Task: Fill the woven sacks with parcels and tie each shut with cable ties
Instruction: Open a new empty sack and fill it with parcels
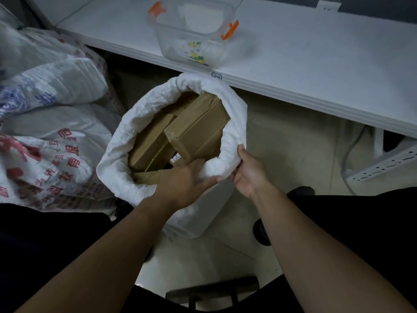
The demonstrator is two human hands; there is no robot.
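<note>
Now white woven sack [126,141] open-mouthed, brown parcels [198,127] inside

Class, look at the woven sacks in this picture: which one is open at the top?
The plain white sack by the table, whose rolled rim both hands hold; brown parcels show inside. The printed sacks piled at the left show no opening.

You are looking down on a pale tiled floor [282,136] in dim, bluish light — the corners of the view fall into shadow. Ahead of you a white table [293,71] runs slantwise from the upper left to the right edge, and on it stands a clear plastic box [194,37] with orange clips. Under the table at your right, a white power strip [383,166] lies on the floor with a grey cable [348,154] curving up from it — a dark wall shows behind the tabletop
</note>
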